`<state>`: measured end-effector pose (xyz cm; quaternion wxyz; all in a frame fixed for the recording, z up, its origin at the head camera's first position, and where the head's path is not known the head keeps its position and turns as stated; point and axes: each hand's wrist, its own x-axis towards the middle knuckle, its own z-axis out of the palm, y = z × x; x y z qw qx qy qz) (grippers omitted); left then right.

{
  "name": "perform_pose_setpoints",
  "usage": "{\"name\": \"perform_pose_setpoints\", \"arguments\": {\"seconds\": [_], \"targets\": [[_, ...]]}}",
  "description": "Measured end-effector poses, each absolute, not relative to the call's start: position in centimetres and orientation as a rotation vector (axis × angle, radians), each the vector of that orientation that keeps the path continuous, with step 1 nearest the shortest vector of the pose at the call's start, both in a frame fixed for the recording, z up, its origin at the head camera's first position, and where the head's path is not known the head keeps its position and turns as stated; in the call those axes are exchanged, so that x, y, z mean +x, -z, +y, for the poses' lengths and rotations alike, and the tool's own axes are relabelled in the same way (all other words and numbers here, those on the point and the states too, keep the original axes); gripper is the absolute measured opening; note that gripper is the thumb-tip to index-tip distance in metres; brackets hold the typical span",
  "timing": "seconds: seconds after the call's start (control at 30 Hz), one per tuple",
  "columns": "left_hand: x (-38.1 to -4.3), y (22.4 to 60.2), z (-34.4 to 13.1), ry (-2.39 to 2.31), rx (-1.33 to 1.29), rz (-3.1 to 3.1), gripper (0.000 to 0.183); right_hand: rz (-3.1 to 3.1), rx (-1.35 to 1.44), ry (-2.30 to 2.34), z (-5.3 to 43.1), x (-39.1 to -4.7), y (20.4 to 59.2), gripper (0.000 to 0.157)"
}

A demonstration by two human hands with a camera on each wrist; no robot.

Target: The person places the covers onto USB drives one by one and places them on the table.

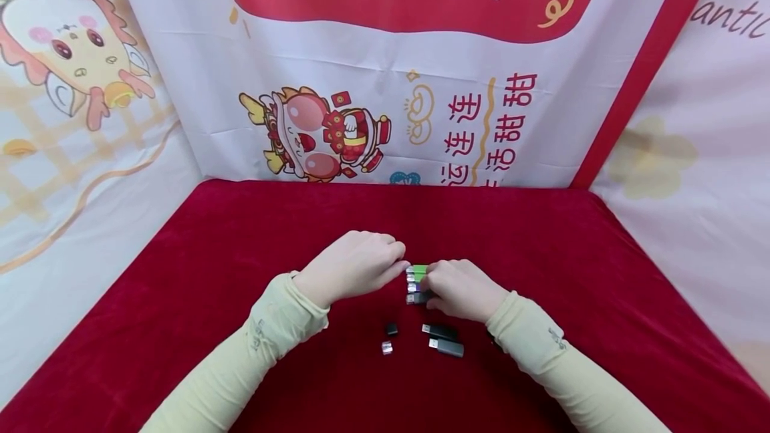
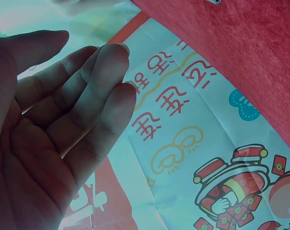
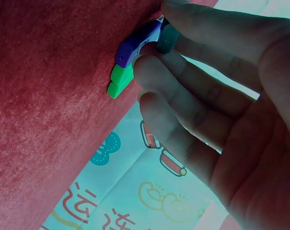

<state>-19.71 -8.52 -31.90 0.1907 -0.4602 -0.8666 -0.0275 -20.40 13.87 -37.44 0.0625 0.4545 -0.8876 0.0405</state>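
Observation:
My right hand [image 1: 460, 288] pinches a grey USB flash drive [image 3: 168, 38] between thumb and fingers at the near end of a row. Beside it in that row lie a blue-purple drive [image 3: 135, 44] and green drives [image 3: 120, 79], their metal plugs pointing left in the head view. My left hand [image 1: 359, 266] hovers just left of the row, thumb near the plugs. In the left wrist view its loosely bent fingers [image 2: 104, 103] hold nothing. Part of the row is hidden behind the right hand.
Nearer to me lie a black USB drive [image 1: 440, 332] and another grey drive [image 1: 446, 347]. Left of them are a small black cap [image 1: 392, 329] and a clear cap [image 1: 387, 348]. A dark object partly shows by the right sleeve. A printed cloth [image 1: 385, 99] hangs behind the red-covered table [image 1: 271, 212].

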Motion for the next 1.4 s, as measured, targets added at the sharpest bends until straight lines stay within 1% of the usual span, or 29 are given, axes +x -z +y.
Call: {"name": "perform_pose_setpoints", "arguments": {"seconds": [0.9, 1.4], "targets": [[-19.8, 31.9, -8.4, 0.056, -1.282, -2.479, 0.02, -2.685, 1.332, -0.104, 14.1, -20.5, 37.2, 0.018], [-19.8, 32.1, -8.6, 0.021, -1.24, -2.615, 0.019, -2.795, 1.182, -0.111, 14.9, -19.9, 34.8, 0.029]]}}
